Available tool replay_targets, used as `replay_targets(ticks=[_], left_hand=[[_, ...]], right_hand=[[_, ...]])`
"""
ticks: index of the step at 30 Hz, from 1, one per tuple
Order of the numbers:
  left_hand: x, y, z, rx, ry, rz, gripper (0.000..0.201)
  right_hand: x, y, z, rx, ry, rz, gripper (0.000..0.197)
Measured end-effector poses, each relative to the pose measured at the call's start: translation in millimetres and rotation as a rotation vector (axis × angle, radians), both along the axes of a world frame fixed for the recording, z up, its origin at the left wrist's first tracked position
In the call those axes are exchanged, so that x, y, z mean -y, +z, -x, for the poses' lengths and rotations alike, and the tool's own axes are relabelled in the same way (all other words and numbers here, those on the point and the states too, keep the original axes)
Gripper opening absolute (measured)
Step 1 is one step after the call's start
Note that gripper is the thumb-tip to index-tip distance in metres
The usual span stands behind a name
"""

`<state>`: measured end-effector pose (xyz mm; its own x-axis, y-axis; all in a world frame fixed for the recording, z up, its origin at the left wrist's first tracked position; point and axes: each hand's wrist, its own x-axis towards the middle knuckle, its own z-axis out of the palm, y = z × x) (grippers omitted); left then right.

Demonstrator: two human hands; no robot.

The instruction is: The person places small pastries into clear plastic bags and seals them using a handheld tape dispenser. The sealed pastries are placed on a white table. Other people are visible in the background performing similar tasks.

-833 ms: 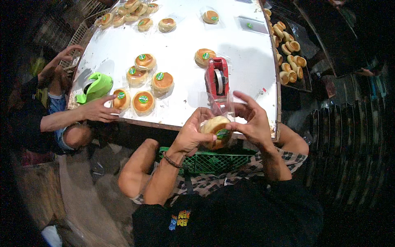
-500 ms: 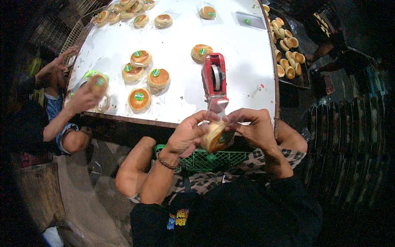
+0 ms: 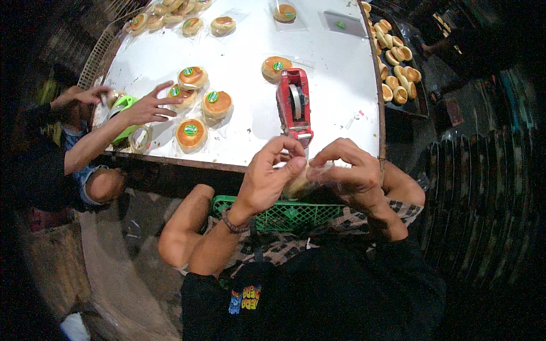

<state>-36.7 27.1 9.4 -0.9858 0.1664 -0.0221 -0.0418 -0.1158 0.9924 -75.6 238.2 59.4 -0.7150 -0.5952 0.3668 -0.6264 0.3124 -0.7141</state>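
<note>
Just below the near end of a red tape dispenser (image 3: 294,102), I have a bun in a clear plastic bag (image 3: 297,186). My right hand (image 3: 351,173) pinches the gathered plastic, with the bun hanging beneath it, partly hidden between my hands. The thumb and forefinger of my left hand (image 3: 272,173) are pressed together at the dispenser's cutting end. Whatever lies between them is too small to make out. Beyond the dispenser sits a bagged bun with a green label (image 3: 277,68).
Several bagged, labelled buns (image 3: 191,134) lie left on the white table (image 3: 244,125). A co-worker's hand (image 3: 147,108) reaches toward them beside a bright green tape dispenser (image 3: 124,108). Unwrapped buns fill a dark tray (image 3: 420,105) at right. A green crate (image 3: 273,219) stands below the table edge.
My left hand has moved up from the bun to the dispenser's end. The bun has tipped lower behind my fingers. The co-worker's hand has swung right, fingers spread, off the green dispenser.
</note>
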Motion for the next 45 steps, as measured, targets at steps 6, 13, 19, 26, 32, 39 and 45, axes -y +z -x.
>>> replay_targets(ticks=[6,13,19,26,32,39,45], left_hand=[[-2,17,-7,-0.344,0.134,0.42,0.019],[-2,17,-8,-0.229,0.18,0.389,0.021],[-15,26,-18,-0.02,0.286,0.038,0.03],[-10,20,-16,-0.603,0.273,0.668,0.021],[-21,17,9,-0.079,0.243,0.19,0.026],[-26,24,17,-0.018,0.281,-0.049,0.038],[-18,-1,32,-0.711,0.36,0.659,0.031]], right_hand=[[-3,-20,4,0.339,-0.222,0.112,0.044],[2,-26,8,0.158,-0.093,0.079,0.041],[1,-14,7,0.092,-0.049,0.113,0.028],[-1,-25,-2,0.011,-0.148,-0.023,0.029],[-5,-34,13,0.336,-0.208,0.188,0.033],[-10,-30,16,0.115,-0.198,0.021,0.039],[1,-65,32,-0.157,-0.342,0.195,0.031]])
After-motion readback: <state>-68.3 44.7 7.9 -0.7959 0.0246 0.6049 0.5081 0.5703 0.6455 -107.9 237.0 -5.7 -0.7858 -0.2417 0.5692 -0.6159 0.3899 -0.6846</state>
